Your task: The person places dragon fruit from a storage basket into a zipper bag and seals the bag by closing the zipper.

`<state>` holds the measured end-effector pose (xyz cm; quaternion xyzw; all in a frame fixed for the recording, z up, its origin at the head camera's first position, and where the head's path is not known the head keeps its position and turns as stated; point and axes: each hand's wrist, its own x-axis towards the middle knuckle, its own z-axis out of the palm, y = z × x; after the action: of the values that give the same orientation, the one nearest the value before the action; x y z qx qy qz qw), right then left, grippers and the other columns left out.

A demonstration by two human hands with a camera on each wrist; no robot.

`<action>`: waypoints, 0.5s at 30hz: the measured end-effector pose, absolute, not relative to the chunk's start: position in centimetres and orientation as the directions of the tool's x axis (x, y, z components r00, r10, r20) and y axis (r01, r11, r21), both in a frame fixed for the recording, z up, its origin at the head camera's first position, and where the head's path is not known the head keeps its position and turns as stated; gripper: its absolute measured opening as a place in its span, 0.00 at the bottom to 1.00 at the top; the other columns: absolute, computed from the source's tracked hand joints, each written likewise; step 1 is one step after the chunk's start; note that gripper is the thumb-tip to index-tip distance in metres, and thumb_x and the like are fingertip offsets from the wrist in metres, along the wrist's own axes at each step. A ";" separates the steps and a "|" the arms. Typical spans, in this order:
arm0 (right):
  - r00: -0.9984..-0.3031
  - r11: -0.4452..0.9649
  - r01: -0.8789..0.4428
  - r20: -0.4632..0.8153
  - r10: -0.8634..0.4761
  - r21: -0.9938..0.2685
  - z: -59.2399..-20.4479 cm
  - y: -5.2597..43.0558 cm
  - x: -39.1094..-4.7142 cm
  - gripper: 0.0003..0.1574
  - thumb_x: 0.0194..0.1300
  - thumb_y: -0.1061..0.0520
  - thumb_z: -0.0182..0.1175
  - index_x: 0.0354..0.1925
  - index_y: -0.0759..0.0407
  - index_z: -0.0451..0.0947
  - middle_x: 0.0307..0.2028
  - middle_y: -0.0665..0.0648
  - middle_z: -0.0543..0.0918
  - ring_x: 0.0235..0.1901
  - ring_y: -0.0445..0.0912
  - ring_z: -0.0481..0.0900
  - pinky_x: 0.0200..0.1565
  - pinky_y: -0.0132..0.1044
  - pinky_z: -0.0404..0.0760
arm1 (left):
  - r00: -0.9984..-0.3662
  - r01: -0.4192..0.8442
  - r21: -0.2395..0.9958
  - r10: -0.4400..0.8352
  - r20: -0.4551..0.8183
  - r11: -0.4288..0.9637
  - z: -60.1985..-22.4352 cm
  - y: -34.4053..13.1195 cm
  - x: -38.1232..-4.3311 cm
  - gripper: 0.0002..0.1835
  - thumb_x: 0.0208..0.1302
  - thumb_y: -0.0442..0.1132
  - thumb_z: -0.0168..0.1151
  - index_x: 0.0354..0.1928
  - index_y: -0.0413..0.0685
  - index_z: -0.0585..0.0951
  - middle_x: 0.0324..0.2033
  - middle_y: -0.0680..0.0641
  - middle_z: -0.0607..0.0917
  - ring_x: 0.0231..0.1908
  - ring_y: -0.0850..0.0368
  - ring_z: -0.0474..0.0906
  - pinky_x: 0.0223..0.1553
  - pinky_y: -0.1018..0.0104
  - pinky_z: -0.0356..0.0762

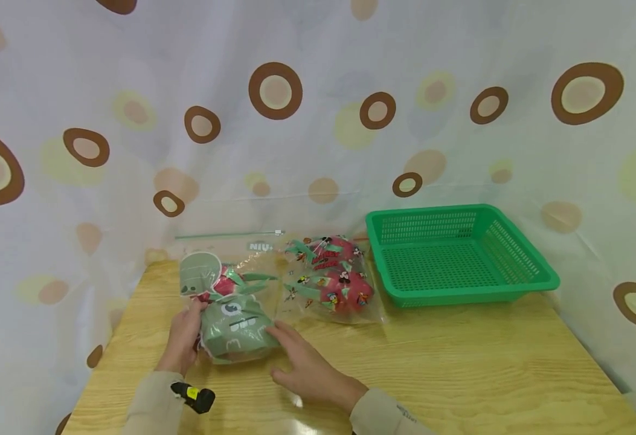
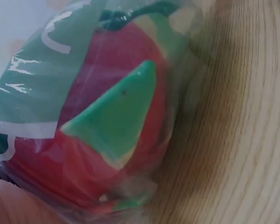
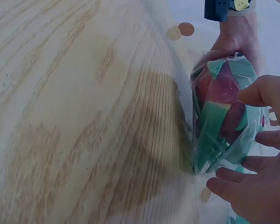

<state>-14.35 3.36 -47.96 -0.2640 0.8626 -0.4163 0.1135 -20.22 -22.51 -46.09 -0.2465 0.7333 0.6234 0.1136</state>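
Observation:
A clear plastic bag [image 1: 236, 329] printed with a green one-eyed cartoon face lies at the front left of the table. Through the plastic in the left wrist view shows a red dragon fruit [image 2: 130, 51] with green scales. My left hand [image 1: 183, 335] grips this bag by its left side. On the other side, my right hand [image 1: 307, 365] has its fingers spread and relaxed, fingertips right at the bag's edge. Directly behind is a clear bag part [image 1: 200, 272] with a similar green print, a green slider strip and more dragon fruit inside.
Right of the printed bag lies another clear bag [image 1: 328, 278] with small cartoon figures and dragon fruits inside. A green plastic basket [image 1: 464, 296] stands at the back right of the wooden table [image 1: 459, 368]. Behind hangs a patterned curtain [image 1: 318, 151].

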 end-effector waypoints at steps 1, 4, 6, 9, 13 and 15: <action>-0.834 0.513 -0.362 0.025 -0.551 -0.778 -48.0 3.4 -14.4 0.45 0.64 0.54 0.60 0.75 0.50 0.55 0.77 0.59 0.53 0.74 0.55 0.58 0.69 0.57 0.67 | -0.851 -0.507 0.856 -0.219 -0.478 0.099 -46.2 -22.6 -20.4 0.39 0.72 0.59 0.37 0.73 0.36 0.56 0.68 0.39 0.62 0.61 0.50 0.62 0.64 0.57 0.68; -0.832 0.504 -0.353 0.019 -0.554 -0.788 -48.1 3.5 -14.6 0.45 0.64 0.54 0.60 0.75 0.50 0.55 0.77 0.57 0.53 0.75 0.55 0.57 0.70 0.58 0.66 | -0.841 -0.527 0.844 -0.207 -0.500 0.103 -46.6 -22.9 -20.6 0.40 0.72 0.59 0.37 0.74 0.36 0.54 0.69 0.37 0.60 0.62 0.48 0.61 0.64 0.56 0.67; -0.829 0.494 -0.342 0.009 -0.559 -0.799 -48.2 3.5 -14.8 0.45 0.65 0.54 0.59 0.76 0.49 0.54 0.78 0.56 0.52 0.75 0.55 0.57 0.70 0.58 0.65 | -0.833 -0.543 0.831 -0.202 -0.515 0.122 -46.9 -23.1 -20.7 0.40 0.72 0.60 0.37 0.74 0.36 0.54 0.68 0.37 0.61 0.61 0.47 0.62 0.60 0.57 0.71; -0.826 0.493 -0.332 -0.004 -0.563 -0.804 -48.3 3.6 -14.9 0.45 0.66 0.54 0.59 0.76 0.49 0.53 0.78 0.55 0.51 0.75 0.54 0.56 0.70 0.58 0.65 | -0.823 -0.564 0.810 -0.192 -0.535 0.161 -46.9 -23.4 -20.8 0.40 0.72 0.61 0.36 0.74 0.38 0.54 0.65 0.37 0.62 0.57 0.47 0.63 0.50 0.64 0.74; -0.825 0.514 -0.349 -0.004 -0.565 -0.783 -48.4 3.5 -15.1 0.46 0.66 0.54 0.59 0.77 0.52 0.53 0.78 0.57 0.52 0.76 0.55 0.56 0.71 0.57 0.63 | -0.833 -0.552 0.812 -0.167 -0.527 0.188 -46.9 -23.4 -21.2 0.39 0.71 0.60 0.38 0.73 0.38 0.56 0.64 0.38 0.64 0.56 0.50 0.66 0.43 0.71 0.73; -0.821 0.533 -0.359 -0.011 -0.571 -0.766 -48.4 3.4 -15.2 0.46 0.65 0.54 0.59 0.77 0.54 0.53 0.78 0.58 0.51 0.76 0.55 0.55 0.72 0.57 0.63 | -0.834 -0.551 0.813 -0.156 -0.529 0.186 -46.9 -23.3 -21.4 0.39 0.71 0.60 0.38 0.73 0.38 0.56 0.65 0.38 0.65 0.57 0.50 0.66 0.46 0.69 0.73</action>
<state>-15.20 3.42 -48.44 -0.2686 0.8655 -0.4019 0.1313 -21.43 -23.30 -46.90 -0.2351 0.7519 0.5929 0.1667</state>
